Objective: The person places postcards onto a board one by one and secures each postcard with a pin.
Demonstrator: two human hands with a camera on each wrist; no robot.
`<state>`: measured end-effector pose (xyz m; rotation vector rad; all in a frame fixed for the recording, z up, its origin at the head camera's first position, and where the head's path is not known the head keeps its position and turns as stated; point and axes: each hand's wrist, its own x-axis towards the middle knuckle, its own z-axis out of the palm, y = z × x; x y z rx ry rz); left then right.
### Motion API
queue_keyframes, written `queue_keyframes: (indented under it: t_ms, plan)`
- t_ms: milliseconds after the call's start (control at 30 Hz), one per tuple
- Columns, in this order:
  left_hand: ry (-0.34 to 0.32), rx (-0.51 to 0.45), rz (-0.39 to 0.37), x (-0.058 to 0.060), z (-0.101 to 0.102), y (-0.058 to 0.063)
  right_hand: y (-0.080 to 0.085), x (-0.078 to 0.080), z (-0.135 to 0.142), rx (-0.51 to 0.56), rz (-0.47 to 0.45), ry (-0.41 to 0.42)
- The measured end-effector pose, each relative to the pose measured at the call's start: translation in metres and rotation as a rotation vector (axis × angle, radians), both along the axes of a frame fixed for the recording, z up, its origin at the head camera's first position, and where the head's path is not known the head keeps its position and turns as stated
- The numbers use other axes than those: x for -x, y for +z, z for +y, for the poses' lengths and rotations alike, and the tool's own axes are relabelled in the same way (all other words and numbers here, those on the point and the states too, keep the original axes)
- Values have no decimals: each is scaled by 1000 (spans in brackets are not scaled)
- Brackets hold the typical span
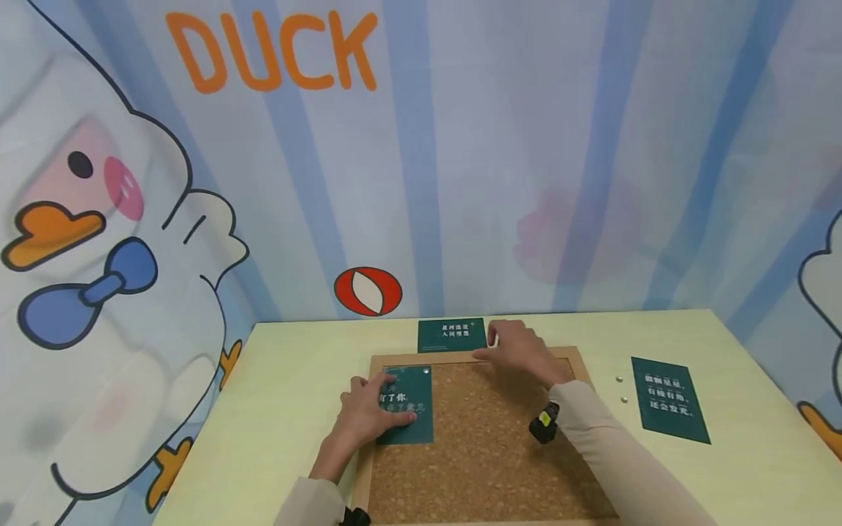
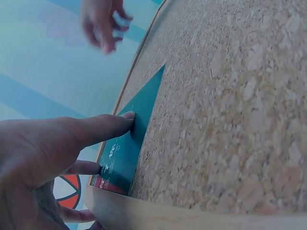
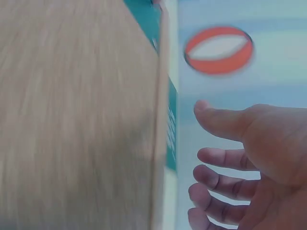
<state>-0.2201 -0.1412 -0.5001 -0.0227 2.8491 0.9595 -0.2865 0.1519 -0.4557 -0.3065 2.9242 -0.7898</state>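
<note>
My left hand [image 1: 364, 410] presses a dark green card with white writing [image 1: 419, 387] against the upper left of a wood-framed cork board [image 1: 480, 467]. In the left wrist view, the thumb lies on the card [image 2: 146, 110] and another fingertip touches it near the frame. A small silver pushpin [image 1: 426, 371] shows at the card's upper right corner. Over the board's far edge, my right hand [image 1: 522, 352] has its fingers loosely bent, with nothing between them in the right wrist view. A second green card [image 1: 450, 336] lies behind the board, just left of the right hand.
A third green card [image 1: 671, 398] lies on the pale yellow table [image 1: 743, 409] at the right. Two small silver pushpins [image 1: 624, 399] sit between it and the board. A backdrop printed with ducks [image 1: 487, 146] rises behind the table.
</note>
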Motion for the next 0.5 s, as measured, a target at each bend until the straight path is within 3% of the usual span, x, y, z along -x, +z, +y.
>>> queue_keyframes:
  t_ms: [200,500]
  plan:
    - [-6,4,5,0,1,1,18,-23,78,-2,32,-27]
    - [6,5,-8,0,2,0,14,-54,177,-50,48,-71]
